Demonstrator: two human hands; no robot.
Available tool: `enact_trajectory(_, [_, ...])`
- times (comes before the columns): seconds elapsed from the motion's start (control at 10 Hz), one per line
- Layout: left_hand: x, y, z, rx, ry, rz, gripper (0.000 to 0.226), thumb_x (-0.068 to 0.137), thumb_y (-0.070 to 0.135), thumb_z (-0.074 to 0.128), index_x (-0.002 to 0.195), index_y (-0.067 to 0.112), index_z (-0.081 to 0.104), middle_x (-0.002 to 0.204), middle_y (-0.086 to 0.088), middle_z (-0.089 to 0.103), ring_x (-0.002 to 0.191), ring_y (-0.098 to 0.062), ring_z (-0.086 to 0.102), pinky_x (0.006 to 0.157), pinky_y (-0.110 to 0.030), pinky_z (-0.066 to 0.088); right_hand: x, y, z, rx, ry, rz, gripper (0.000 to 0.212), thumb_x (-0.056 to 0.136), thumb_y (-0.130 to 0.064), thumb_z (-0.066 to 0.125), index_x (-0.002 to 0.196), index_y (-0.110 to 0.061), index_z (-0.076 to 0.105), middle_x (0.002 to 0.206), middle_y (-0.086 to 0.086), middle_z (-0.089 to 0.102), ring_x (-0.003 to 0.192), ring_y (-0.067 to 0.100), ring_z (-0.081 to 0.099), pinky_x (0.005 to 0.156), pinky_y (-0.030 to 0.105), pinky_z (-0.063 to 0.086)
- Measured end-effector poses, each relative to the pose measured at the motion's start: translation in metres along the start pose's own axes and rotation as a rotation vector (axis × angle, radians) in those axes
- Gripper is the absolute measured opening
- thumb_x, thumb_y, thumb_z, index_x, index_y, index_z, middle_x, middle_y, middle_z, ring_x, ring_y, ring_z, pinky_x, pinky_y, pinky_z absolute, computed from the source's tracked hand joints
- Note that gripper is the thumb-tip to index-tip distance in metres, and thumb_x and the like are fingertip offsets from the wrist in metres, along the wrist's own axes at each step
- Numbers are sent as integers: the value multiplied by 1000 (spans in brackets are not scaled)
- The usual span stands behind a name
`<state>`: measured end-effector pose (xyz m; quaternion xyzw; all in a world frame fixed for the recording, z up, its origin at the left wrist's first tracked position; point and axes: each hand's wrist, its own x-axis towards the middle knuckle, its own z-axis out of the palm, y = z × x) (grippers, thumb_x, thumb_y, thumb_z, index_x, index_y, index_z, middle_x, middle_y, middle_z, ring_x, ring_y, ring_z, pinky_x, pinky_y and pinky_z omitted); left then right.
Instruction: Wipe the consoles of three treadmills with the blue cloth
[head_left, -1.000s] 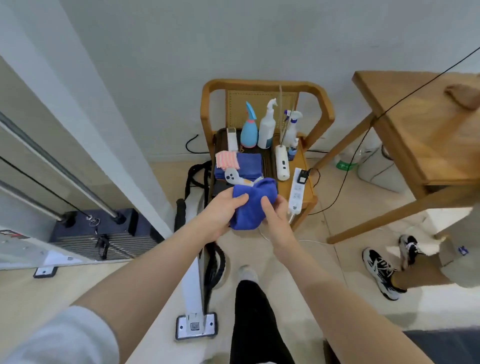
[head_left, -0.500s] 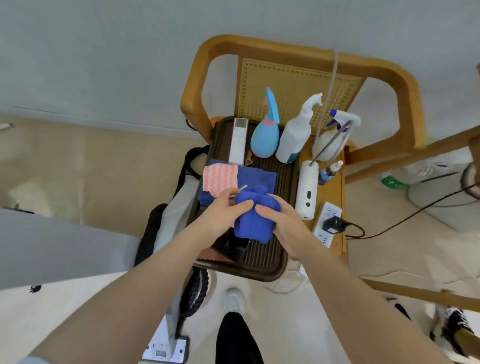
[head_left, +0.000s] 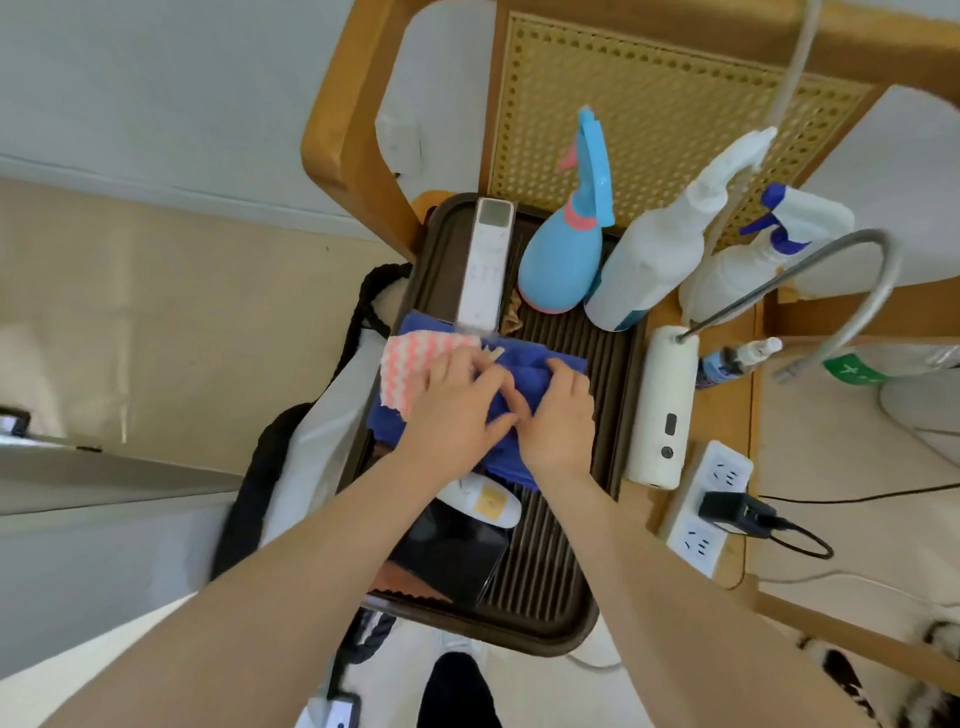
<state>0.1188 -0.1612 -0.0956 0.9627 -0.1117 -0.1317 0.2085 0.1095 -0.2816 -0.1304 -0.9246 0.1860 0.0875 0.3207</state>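
The blue cloth (head_left: 524, 371) lies folded on a pile of cloths in the dark ribbed tray (head_left: 561, 587) on a wooden chair. Both my hands are on it. My left hand (head_left: 457, 402) lies flat over its left part, fingers stretched toward a pink-and-white striped cloth (head_left: 410, 358). My right hand (head_left: 558, 421) holds its right part, fingers curled over the far edge. No treadmill console is in view.
At the tray's back stand a white remote (head_left: 483, 265), a light-blue spray bottle (head_left: 563, 260) and white spray bottles (head_left: 654, 265). A black phone (head_left: 452, 556) lies near the tray's front. A white lamp base (head_left: 662, 410) and power strip (head_left: 709, 504) sit on the right.
I have leaned in closer over the chair. Both hands brought the blue cloth down from above the tray onto the pile of cloths.
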Motion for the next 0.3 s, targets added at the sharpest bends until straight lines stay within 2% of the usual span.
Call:
enact_trajectory(0.1, [3,-7,5,210,-136,-6,42,91,41,49,130,28,42,147,-3,19,134,-27,13,106,-37,11,3,-3,0,-70,-55,15,66,92,-44,47,144,-11,23,145,12,32,129,29,34,100,40,36])
enact_trajectory(0.2, [4,-9,-4,189,-175,39,47,90,41,50,134,27,40,154,-3,9,139,-29,3,111,-42,5,-1,-3,-14,-48,-116,-49,74,90,-51,47,146,-13,17,148,11,28,132,28,31,102,40,32])
enact_trajectory(0.3, [-7,-6,-18,84,-139,48,44,92,36,49,134,28,42,154,-2,10,139,-26,4,109,-36,3,-13,1,-32,14,-60,-110,71,89,-46,52,144,-11,24,146,10,32,131,26,33,103,38,32])
